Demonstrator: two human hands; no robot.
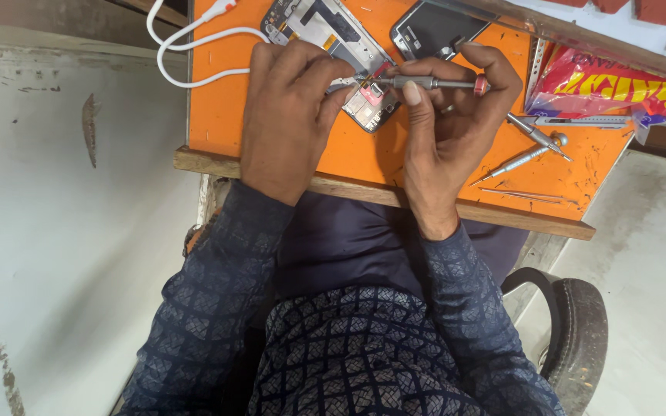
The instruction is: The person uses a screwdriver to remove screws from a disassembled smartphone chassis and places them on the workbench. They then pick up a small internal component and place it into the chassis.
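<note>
An opened phone (333, 35) with its back off lies on the orange work board (225, 108). My left hand (283, 115) rests on the phone's lower part and holds it down with thumb and fingers. My right hand (452, 123) grips a thin grey screwdriver (433, 82) with a red end cap, held sideways, its tip at the phone's lower edge near a pink part (371, 94).
A second dark phone (433, 27) lies at the top. A white cable (186, 46) loops at the board's left edge. Two loose screwdrivers (533, 146), thin tweezers (529, 194), a utility knife (580, 120) and a red snack packet (610, 85) lie right. A chair armrest (580, 323) is lower right.
</note>
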